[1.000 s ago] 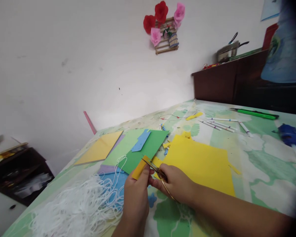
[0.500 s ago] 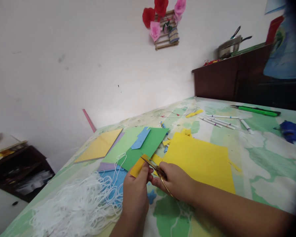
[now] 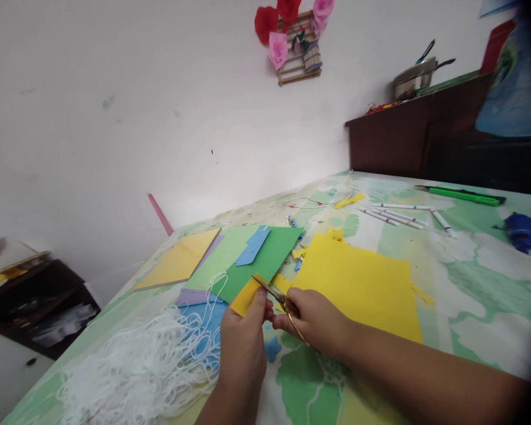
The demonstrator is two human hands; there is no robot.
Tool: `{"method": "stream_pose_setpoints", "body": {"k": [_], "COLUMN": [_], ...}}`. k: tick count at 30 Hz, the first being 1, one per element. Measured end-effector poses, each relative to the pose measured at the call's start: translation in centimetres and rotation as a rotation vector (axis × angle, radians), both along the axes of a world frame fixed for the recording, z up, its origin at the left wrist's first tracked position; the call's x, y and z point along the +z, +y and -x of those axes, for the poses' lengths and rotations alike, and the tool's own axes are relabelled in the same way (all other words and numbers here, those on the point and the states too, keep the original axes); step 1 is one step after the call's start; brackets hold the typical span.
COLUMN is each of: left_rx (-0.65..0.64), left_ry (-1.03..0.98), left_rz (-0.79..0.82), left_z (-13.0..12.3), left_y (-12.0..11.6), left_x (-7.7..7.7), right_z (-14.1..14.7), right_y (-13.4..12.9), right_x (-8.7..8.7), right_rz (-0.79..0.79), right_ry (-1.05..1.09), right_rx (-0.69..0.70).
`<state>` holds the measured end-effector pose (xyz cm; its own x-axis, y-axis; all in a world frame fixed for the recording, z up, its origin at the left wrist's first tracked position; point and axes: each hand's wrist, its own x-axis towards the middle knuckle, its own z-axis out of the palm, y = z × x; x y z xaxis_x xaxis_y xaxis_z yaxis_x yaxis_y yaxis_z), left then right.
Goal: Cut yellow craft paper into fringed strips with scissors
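At the lower centre, the left hand (image 3: 244, 339) pinches a yellow strip (image 3: 244, 297) between thumb and fingers, its lower part hidden by the hand; just right of it, the right hand (image 3: 316, 319) grips the scissors (image 3: 274, 291) by the handles, with the blades lying across the strip's upper end. Whether the blades are parted is too small to tell. Clutter lies close on every side. A white cord tangle (image 3: 133, 372) fills the lower left beside the left hand, covering part of a blue sheet (image 3: 215, 319). Behind the strip, at the centre, is a green sheet (image 3: 281, 245) with a blue scrap (image 3: 253, 247) on it; a tan board (image 3: 179, 260) lies farther left. Right of centre, a yellow sheet (image 3: 358, 280) runs behind the right hand and forearm, which hide its lower edge. A small blue cutout (image 3: 272, 349) sits between the 2 hands, near the left. Toward the right are white pens (image 3: 400, 206), a green cutter (image 3: 464, 196) and a blue object (image 3: 526, 233). In the upper right, a pan (image 3: 413, 79) stands on a cabinet (image 3: 387, 139); 2 red flowers (image 3: 265, 25) hang at the top centre.
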<state>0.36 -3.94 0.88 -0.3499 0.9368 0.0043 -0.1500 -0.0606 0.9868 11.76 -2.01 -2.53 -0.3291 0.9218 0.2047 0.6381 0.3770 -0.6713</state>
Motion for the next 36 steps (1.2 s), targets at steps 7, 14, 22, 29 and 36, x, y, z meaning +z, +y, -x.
{"method": "stream_pose_setpoints", "body": {"k": [7,14,22,29,36], "left_rx": [-0.012,-0.019,0.002,-0.057,-0.057], "left_ry": [-0.017,-0.056,-0.062,-0.174,-0.178], "left_rz": [-0.014,-0.013,-0.044,-0.013,-0.006], "left_z": [-0.02,-0.05,0.5,0.25,0.3], "left_y": [-0.05,0.05,0.36,0.16,0.19], "left_x": [0.06,-0.03,-0.42,-0.26,-0.4], "right_z": [0.05,0.03,0.03,0.21,0.2], "right_y": [-0.05,0.0,-0.24,-0.19,-0.19], "right_x": [0.21,0.03,0.15,0.01,0.04], "right_rz": [0.025,0.035,0.019,-0.006,0.005], "right_ry": [-0.002,-0.026,-0.06,-0.072,-0.073], "right_rx": [-0.017,-0.005,0.003,-0.011,-0.019]}}
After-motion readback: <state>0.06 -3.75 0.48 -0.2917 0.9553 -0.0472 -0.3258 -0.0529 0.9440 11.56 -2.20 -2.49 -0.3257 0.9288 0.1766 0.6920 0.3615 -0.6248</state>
